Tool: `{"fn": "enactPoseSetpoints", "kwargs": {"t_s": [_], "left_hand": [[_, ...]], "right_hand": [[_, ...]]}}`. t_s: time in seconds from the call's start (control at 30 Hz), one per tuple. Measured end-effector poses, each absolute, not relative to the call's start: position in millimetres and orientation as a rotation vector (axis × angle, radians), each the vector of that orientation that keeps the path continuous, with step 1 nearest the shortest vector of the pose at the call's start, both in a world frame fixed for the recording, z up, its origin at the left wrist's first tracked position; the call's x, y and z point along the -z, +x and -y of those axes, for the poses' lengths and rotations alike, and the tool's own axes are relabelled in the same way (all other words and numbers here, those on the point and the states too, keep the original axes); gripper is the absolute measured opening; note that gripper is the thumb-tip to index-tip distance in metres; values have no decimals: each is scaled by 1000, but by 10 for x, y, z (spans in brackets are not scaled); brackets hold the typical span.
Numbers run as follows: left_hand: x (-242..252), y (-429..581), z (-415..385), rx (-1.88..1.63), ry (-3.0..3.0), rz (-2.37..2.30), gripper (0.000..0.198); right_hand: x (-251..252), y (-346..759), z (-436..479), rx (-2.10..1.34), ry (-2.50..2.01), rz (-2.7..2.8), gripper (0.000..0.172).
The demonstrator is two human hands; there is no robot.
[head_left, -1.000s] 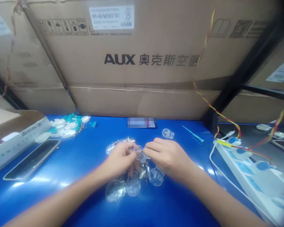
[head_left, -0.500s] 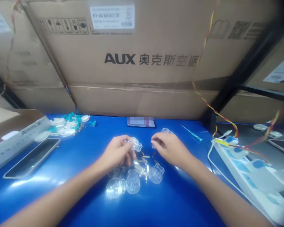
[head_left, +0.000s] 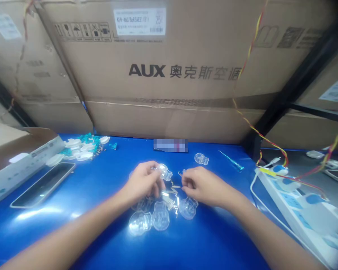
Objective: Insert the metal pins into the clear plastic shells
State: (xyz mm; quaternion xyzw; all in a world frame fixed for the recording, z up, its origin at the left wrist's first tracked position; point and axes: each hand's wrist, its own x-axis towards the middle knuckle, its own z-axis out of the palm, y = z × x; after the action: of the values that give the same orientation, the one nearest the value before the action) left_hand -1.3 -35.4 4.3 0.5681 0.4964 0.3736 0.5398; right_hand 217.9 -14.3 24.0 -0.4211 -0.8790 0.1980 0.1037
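My left hand [head_left: 143, 182] is closed on a clear plastic shell [head_left: 165, 172], held just above the blue table [head_left: 95, 195]. My right hand [head_left: 202, 185] is closed in a pinch on a small metal clip [head_left: 181, 173] close to that shell. Between and below the hands lie several loose metal clips [head_left: 170, 194] and three clear shells [head_left: 160, 216] in a small heap. One more clear shell [head_left: 201, 159] lies apart, beyond my right hand.
A phone [head_left: 42, 185] and a long white box [head_left: 15, 170] lie at the left, with white and teal parts [head_left: 81, 145] behind them. A small screwdriver [head_left: 231, 160] and a white power strip [head_left: 298, 202] with wires sit at the right. Cardboard cartons [head_left: 169, 71] wall the back.
The hands, joined over the heap a second ago, have come apart. The left one lifted a clear shell; the right one reached out and back and now pinches a metal clip.
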Motion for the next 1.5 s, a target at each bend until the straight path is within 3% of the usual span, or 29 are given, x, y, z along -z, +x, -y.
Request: {"fn": "enactPoseSetpoints", "kwargs": {"t_s": [0.23, 0.37, 0.5, 0.6, 1.5], "left_hand": [[-26, -15, 348, -885, 1374, -1164, 22], [-43, 5, 355, -872, 1388, -1122, 26], [-71, 43, 394, -868, 1424, -1075, 29], [-82, 64, 429, -853, 1443, -1049, 29], [-46, 126, 517, -916, 1467, -1077, 22]], "right_hand": [[-241, 2159, 148, -696, -1176, 2501, 12], [-327, 2126, 152, -1070, -1146, 2156, 12], [-343, 2075, 187, -1544, -980, 1727, 25], [-300, 2038, 223, -1701, -882, 1582, 31], [-292, 1916, 284, -1362, -1069, 1733, 21]]}}
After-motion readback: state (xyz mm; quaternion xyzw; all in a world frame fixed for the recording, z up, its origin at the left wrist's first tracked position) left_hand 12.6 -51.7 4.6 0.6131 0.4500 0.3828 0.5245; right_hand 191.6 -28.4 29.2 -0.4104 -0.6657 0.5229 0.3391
